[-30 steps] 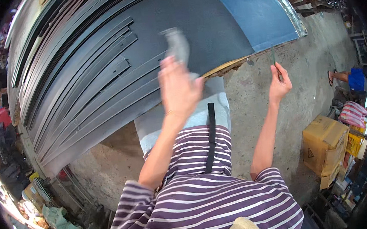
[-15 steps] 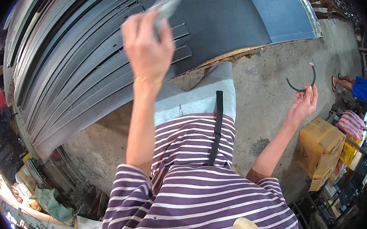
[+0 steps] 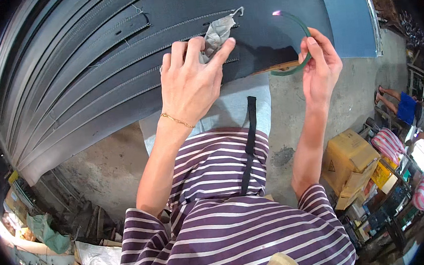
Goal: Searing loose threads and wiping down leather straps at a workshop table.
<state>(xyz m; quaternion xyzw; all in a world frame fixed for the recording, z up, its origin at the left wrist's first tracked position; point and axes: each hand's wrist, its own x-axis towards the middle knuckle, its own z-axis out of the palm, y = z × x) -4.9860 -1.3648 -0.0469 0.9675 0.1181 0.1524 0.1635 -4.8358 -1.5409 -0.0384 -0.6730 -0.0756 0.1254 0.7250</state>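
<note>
My left hand [image 3: 187, 74] is wrapped around a crumpled grey bundle [image 3: 218, 35]. A small pale hook or loop sticks out at the bundle's far end. Both are over dark stitched straps [image 3: 131, 51] laid side by side on the work table. Between thumb and fingers, my right hand [image 3: 320, 66] pinches a thin, dark green curved rod [image 3: 299, 21]. The rod bends in an open arc, and its far tip is bright pinkish-white. That tip is above the dark table surface, to the right of the grey bundle, apart from it.
The dark table top [image 3: 282, 7] ends in a worn wooden edge before my waist; a blue-grey sheet [image 3: 344, 12] covers its right side. At right on the concrete floor stands a cardboard box [image 3: 351, 159]. Farther right are a person's legs and blue shorts [image 3: 406, 107].
My right hand has come up and inward, bringing the curved rod over the table. My left hand has moved down and right, still gripping the grey bundle. The view has shifted slightly.
</note>
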